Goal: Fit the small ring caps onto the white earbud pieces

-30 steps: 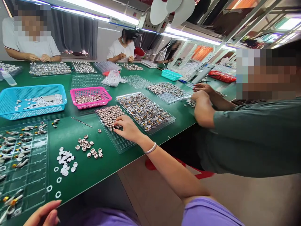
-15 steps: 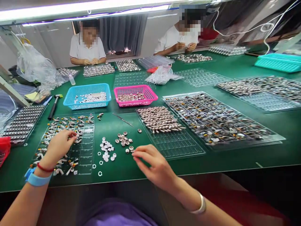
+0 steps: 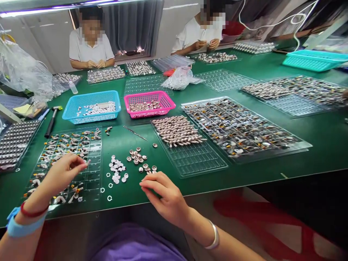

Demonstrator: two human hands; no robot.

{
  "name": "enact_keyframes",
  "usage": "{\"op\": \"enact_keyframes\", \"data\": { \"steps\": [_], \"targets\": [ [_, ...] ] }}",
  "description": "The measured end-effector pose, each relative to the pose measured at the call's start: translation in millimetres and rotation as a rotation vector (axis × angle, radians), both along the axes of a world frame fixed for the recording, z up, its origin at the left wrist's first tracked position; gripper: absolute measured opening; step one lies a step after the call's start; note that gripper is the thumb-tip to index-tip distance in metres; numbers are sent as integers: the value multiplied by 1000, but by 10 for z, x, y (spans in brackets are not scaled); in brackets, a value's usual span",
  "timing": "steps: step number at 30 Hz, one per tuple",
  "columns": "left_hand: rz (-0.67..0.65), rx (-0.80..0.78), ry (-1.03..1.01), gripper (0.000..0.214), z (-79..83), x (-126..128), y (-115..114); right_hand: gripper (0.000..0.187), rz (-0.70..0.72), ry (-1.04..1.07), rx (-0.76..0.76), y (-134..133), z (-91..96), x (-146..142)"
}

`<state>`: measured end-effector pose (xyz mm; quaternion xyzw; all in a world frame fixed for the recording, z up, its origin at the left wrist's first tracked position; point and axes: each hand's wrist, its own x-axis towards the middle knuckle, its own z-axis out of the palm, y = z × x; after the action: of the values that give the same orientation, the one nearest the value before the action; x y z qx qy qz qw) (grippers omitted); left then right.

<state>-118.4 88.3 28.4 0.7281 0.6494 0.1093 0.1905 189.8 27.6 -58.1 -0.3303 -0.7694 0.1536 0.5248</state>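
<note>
My left hand (image 3: 61, 177) is over the clear tray (image 3: 94, 177) of white stemmed earbud parts with orange tabs (image 3: 56, 143). Its thumb and fingers pinch a small white earbud part (image 3: 88, 162), mostly hidden by the fingertips. My right hand (image 3: 165, 194) hovers near the table's front, thumb and fingertips together; whatever lies between them is too small to make out. Just beyond it are several brown-rimmed round caps (image 3: 137, 156) in a loose group. Between the hands lie small white discs (image 3: 116, 167) and a few thin white rings (image 3: 109, 198).
A blue basket (image 3: 66, 115) and a pink basket (image 3: 127, 99) stand behind, with tweezers (image 3: 135, 133) in front. To the right are a tray of beige parts (image 3: 179, 131) and a larger filled tray (image 3: 236, 127). A hammer (image 3: 52, 122) lies left. Two people sit opposite.
My left hand has lifted from the tray, with a small white part now showing at its fingertips. My right hand has drawn back from the caps, its fingertips closed. The camera view has shifted.
</note>
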Motion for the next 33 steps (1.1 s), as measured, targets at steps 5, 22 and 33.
{"op": "enact_keyframes", "data": {
  "steps": [5,22,33],
  "targets": [
    [-168,-264,-455,28,16,616,-527,22,181,-152,311,-92,255,-205],
    [155,-202,-973,13,-564,1075,-1121,23,243,445,-627,-223,76,-278],
    [-99,489,-454,17,-546,1109,-1141,9,94,139,-293,-276,108,-263]
  ]
}}
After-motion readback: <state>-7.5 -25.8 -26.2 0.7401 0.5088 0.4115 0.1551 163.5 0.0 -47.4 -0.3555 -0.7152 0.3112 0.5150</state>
